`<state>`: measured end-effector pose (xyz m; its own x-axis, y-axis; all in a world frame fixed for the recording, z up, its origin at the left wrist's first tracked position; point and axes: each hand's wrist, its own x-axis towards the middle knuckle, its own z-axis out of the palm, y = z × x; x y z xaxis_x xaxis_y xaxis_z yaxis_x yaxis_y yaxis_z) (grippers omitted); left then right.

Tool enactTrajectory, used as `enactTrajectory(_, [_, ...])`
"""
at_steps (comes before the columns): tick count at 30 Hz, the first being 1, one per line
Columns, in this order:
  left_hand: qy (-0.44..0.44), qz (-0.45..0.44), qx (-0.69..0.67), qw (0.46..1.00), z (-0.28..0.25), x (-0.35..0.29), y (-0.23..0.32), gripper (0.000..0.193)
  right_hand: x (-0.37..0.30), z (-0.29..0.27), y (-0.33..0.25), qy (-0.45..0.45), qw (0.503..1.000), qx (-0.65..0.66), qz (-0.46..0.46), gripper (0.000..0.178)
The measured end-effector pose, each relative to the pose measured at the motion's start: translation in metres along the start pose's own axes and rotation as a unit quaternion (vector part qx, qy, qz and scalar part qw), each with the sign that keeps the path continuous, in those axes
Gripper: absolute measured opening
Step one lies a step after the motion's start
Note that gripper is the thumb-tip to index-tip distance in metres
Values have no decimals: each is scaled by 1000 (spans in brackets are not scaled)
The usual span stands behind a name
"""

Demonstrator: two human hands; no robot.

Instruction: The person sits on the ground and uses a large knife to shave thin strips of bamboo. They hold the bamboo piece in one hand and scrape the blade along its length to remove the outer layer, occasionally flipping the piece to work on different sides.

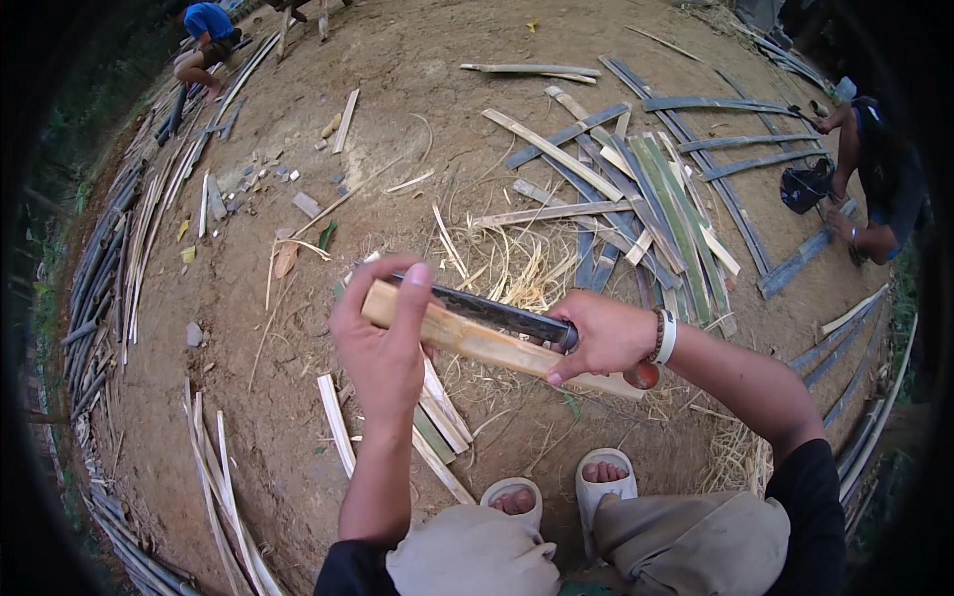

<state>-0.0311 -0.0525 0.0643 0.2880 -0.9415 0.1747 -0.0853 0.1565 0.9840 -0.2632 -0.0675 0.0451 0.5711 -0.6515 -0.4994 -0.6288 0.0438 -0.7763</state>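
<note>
My left hand [383, 338] is closed round the left end of a pale split bamboo piece [477, 336], its thumb lying across the top. The piece slants down to the right in front of my knees. In my right hand [608, 333] is a large knife, its dark blade [487, 308] lying along the far side of the bamboo and reaching toward my left fingers. A rounded reddish-brown handle end [642, 375] shows below my right wrist. My right thumb rests against the bamboo. Most of the knife's grip is hidden by that hand.
Curled shavings [532, 268] lie just beyond my hands, beside a heap of split bamboo strips [666, 219]. More strips [437, 422] lie near my sandals. Bamboo poles [99, 268] line the left edge. One person [884, 179] crouches at right, another [207, 45] sits far left.
</note>
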Motion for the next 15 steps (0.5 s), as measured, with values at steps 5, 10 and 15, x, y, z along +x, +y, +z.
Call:
enactTrajectory(5, [98, 25, -48, 994, -26, -18, -17, 18, -2, 2, -21, 195, 968, -157, 28, 34])
enactTrajectory(10, [162, 75, -35, 983, -27, -61, -39, 20, -16, 32, -14, 294, 943, -155, 21, 23])
enactTrajectory(15, [69, 221, -7, 973, -52, -105, -85, 25, -31, 104, 4, 254, 956, -145, -34, 20])
